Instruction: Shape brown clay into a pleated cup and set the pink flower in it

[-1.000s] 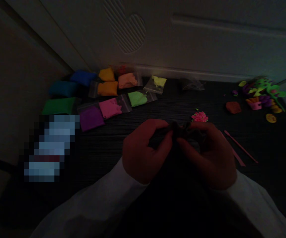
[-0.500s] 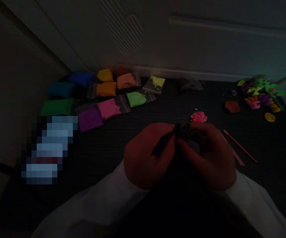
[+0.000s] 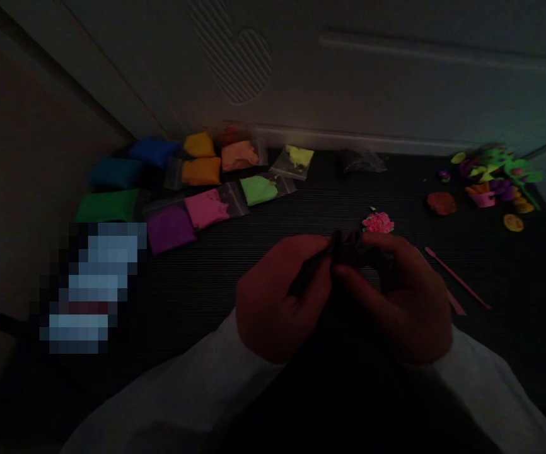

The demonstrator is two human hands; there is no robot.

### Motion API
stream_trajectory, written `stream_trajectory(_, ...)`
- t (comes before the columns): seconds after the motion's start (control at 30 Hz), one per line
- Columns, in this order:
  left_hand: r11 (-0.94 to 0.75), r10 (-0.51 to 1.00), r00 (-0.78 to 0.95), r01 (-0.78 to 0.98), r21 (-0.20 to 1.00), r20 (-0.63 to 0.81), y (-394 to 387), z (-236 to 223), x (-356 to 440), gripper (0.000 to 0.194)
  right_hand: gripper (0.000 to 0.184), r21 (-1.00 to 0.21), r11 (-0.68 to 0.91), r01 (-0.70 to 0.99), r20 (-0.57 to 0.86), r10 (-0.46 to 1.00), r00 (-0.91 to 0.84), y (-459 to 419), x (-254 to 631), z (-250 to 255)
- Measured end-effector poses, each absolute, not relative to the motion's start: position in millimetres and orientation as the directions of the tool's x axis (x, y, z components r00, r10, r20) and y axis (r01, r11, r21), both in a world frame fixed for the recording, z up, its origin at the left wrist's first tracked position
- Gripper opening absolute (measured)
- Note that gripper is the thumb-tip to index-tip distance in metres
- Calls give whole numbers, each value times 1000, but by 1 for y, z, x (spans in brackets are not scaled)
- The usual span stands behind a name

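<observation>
A dark surface with fine ribbed lines spreads beneath and around the fingers. Just beyond them lies a pink-and-green cluster; farther off, a clear bag with dark contents. To their right rest two pink sticks, then, farther out, a reddish-brown lump, a yellow disc and a pile of colourful shaped pieces. Beyond them to the left, bags in purple, pink, light green, orange, green and blue lie grouped.

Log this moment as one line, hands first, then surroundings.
left hand: pinching dark piece | right hand: pinching same piece | just beyond: pink cluster | right side: pink tools, red lump | left side: colored bags
</observation>
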State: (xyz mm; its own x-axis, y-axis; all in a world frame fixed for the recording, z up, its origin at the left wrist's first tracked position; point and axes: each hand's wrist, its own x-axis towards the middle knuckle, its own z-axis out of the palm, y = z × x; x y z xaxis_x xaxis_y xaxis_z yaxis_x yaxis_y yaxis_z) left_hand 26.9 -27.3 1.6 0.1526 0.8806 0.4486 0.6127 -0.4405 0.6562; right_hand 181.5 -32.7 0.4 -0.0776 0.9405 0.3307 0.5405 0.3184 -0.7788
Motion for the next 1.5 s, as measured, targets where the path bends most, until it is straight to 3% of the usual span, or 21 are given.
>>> stream_trajectory(0.37,-494,838,82,536,685,540,-27,-1,24,29,32,-730,425,536,384,903,-194,-34,185,7)
stream_trajectory(0.6,-581,789,87,431,691,609,-28,-4,23,36,38,-821,395,412,401,913,-77,-37,184,3)
stream_trajectory(0.8,-602,787,165,414,683,594,-26,-2,20,32,33,-834,409,371,400,910,-106,-36,184,4)
stream_trajectory(1.0,-563,813,73,351,748,578,-30,-6,20,44,33,-830,408,380,389,912,-129,-37,185,4)
stream_trajectory(1.2,-554,828,125,335,762,547,-28,-5,18,44,34,-733,518,441,491,852,-182,-34,186,4)
stream_trajectory(1.37,-633,774,157,151,759,614,-25,-5,17,44,35,-517,668,535,657,710,-253,-31,191,7)
stream_trajectory(1.5,-541,840,153,148,828,521,-26,-4,16,51,34,-383,711,590,706,637,-310,-31,198,7)
